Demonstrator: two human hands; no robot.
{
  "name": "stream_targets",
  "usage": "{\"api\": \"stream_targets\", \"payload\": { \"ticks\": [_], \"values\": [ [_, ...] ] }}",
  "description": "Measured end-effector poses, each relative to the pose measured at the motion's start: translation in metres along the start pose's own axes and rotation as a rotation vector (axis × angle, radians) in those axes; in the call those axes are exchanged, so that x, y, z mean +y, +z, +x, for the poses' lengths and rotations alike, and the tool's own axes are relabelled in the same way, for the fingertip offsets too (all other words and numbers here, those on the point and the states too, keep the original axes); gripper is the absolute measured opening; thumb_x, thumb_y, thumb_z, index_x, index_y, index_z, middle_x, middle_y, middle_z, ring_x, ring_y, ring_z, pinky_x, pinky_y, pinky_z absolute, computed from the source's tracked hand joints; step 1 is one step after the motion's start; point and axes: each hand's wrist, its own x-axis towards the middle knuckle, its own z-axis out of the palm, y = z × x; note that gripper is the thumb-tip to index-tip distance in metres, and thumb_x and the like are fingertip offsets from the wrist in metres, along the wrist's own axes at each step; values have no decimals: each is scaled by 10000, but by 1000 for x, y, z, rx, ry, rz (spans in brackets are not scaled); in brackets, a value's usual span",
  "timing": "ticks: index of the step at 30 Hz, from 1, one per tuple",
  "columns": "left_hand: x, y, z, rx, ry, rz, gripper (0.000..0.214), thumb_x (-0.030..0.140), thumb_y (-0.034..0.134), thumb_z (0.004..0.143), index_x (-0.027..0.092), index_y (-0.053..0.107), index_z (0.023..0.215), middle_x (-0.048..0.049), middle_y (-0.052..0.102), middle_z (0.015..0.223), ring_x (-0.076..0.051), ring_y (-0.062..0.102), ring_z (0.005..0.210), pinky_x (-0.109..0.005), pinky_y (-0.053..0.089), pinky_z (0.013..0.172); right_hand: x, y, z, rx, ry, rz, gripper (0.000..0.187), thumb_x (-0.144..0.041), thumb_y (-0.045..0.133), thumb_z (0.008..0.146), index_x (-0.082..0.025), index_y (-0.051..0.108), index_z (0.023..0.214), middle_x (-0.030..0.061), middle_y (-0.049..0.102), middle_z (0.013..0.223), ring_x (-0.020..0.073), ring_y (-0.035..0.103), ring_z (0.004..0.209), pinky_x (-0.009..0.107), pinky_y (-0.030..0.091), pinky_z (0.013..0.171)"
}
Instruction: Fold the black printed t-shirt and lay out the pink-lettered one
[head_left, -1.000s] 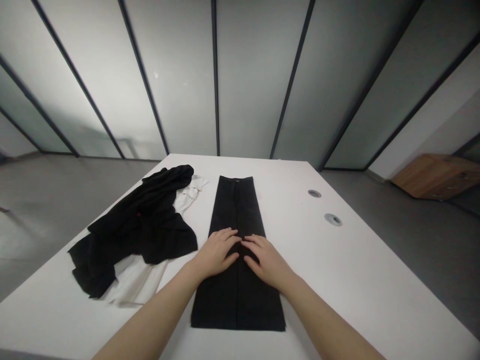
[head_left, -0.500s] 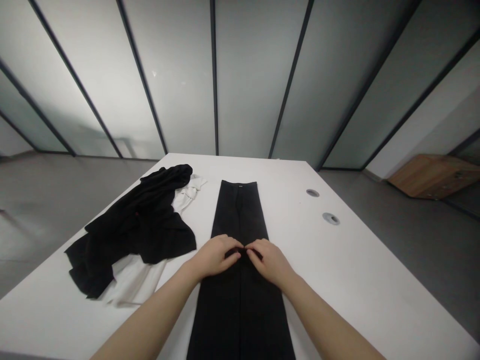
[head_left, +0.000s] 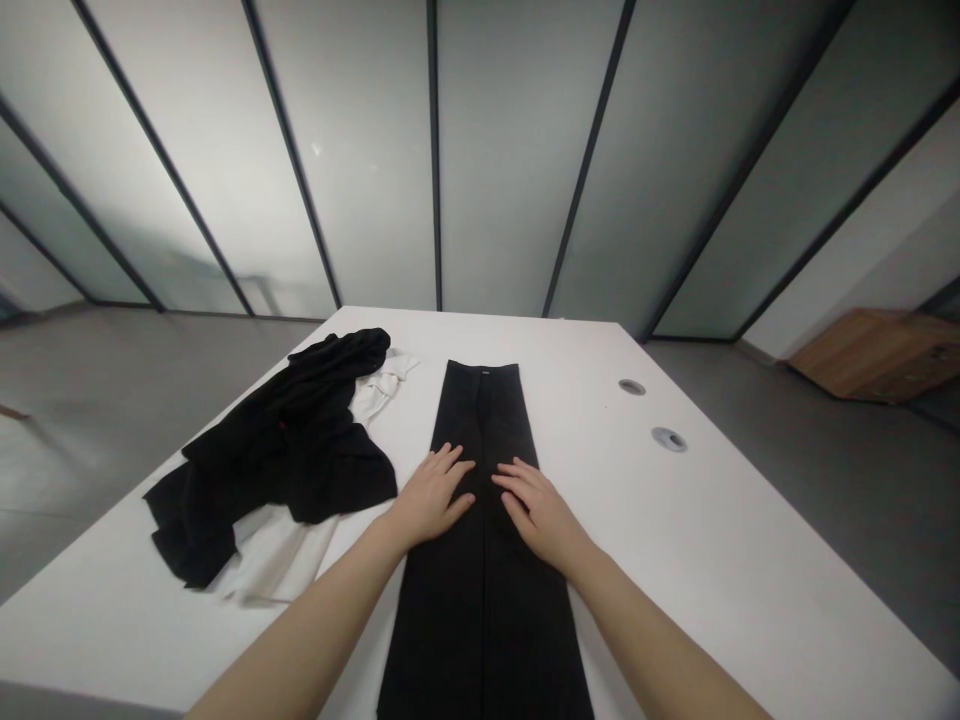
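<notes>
Right now the left hand (head_left: pixel 431 500) and right hand (head_left: pixel 540 518) press flat on the black trousers (head_left: pixel 480 630), just apart, fingers spread and holding nothing. The trousers lie lengthwise on the white table (head_left: pixel 675 560). To their left, a crumpled black garment (head_left: pixel 277 450) partly covers a white garment (head_left: pixel 277 560). Farther right sit two round cable grommets (head_left: pixel 667 439), then a wooden cabinet (head_left: pixel 874 355) beyond the table, before a frosted glass partition (head_left: pixel 510 150).

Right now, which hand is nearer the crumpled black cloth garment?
Left. The left hand rests on the black trousers' half nearer the crumpled garment; the right hand on the farther half.
</notes>
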Motion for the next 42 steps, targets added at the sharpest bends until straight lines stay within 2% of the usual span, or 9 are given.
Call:
{"api": "stream_targets", "payload": {
  "ticks": [10,23,27,30,33,36,38,40,42],
  "values": [
    [6,-8,2,-55,-42,59,497,389,622,1015,211,587,1477,-160,482,1638,-355,413,1541,-540,387,1231,6,2,-1,-48,50,-4,383,-231,525,1039,-229,717,1369,120,629,1510,321,498,1489,584,428,1224],
    [5,-9,2,-69,-49,46,495,388,620,1006,228,595,1473,-150,476,1645,-354,410,1543,-543,383,1226,5,3,-2,-86,103,-30,358,-229,576,1009,-233,739,1327,122,622,1516,321,500,1485,559,414,1234],
    [7,-10,3,-78,-54,45,486,374,615,1007,215,602,1465,-157,480,1640,-356,412,1540,-543,383,1223,3,3,-3,-116,118,-74,406,-228,585,1000,-228,702,1389,126,567,1573,323,468,1507,552,400,1239],
    [10,-15,4,-66,-57,27,468,363,606,1010,218,606,1455,-148,544,1590,-345,481,1489,-534,416,1193,-2,0,-3,-130,130,-128,455,-222,623,976,-209,675,1428,156,515,1611,333,476,1494,540,403,1228],
    [13,-23,5,-34,-55,-17,447,353,581,1020,214,609,1444,-127,667,1451,-314,611,1340,-475,478,1121,-9,-8,0,-134,142,-155,399,-237,610,994,-199,708,1378,159,620,1499,315,592,1369,493,462,1167],
    [15,-30,6,-47,-105,-113,401,377,527,1046,234,639,1404,-77,792,1157,-262,736,1071,-379,555,953,-14,-17,4,-144,183,-89,335,-283,533,1050,-227,738,1309,108,759,1267,264,718,1142,410,553,1020],
    [14,-31,6,-59,-129,-151,365,398,492,1059,260,687,1334,-46,806,1002,-243,759,940,-351,569,865,-14,-21,6,-132,196,-50,321,-297,509,1061,-246,753,1262,79,792,1175,252,745,1052,394,575,956],
    [12,-29,6,-27,-89,-149,335,388,483,1060,267,734,1245,-51,805,1014,-242,756,960,-366,569,899,-10,-20,6,-86,155,-47,312,-274,504,1052,-248,765,1221,80,791,1148,258,737,1049,411,574,960],
    [10,-24,6,40,-29,-122,311,351,508,1043,256,743,1224,-82,782,1195,-257,717,1136,-409,539,1026,-4,-15,5,-15,97,-68,323,-246,505,1038,-243,761,1234,103,766,1204,273,699,1136,456,549,1028]
  ]
}}
